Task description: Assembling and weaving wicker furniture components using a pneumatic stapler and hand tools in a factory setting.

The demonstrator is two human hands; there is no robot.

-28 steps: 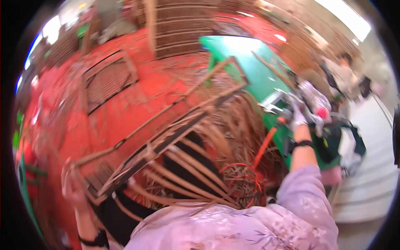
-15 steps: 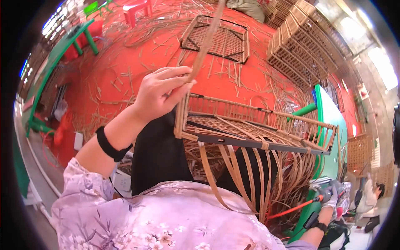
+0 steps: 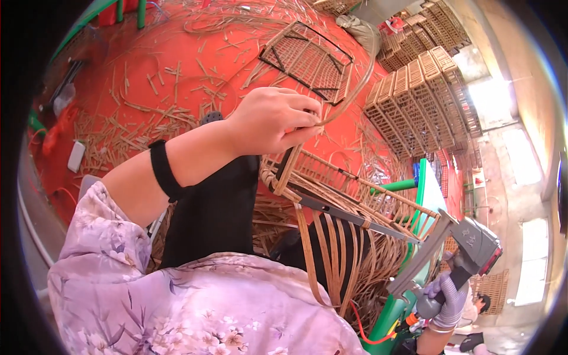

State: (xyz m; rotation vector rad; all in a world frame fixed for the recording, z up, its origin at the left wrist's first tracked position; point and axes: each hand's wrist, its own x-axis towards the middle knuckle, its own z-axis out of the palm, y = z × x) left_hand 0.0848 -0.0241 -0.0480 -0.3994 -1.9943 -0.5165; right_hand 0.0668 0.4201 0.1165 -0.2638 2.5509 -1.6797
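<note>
Pinching a thin strip [image 3: 358, 92] in left hand [image 3: 275, 118], above left end of woven frame [image 3: 343, 212] slanting between both hands; gripping grey nail gun [image 3: 478, 245] by its handle in gloved right hand [image 3: 451, 299], far right. Probably working best by holding strip taut, gun square.

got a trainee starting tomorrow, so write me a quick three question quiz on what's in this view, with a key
1. True or false: the left hand wears a glove.
2. What is the left hand pinching above the woven frame?
3. What is the main colour of the tool held in the right hand?
a) white
b) grey
c) green

Key:
1. False: the left hand is bare, with a black band around the forearm.
2. A thin, curving strip.
3. b
</note>
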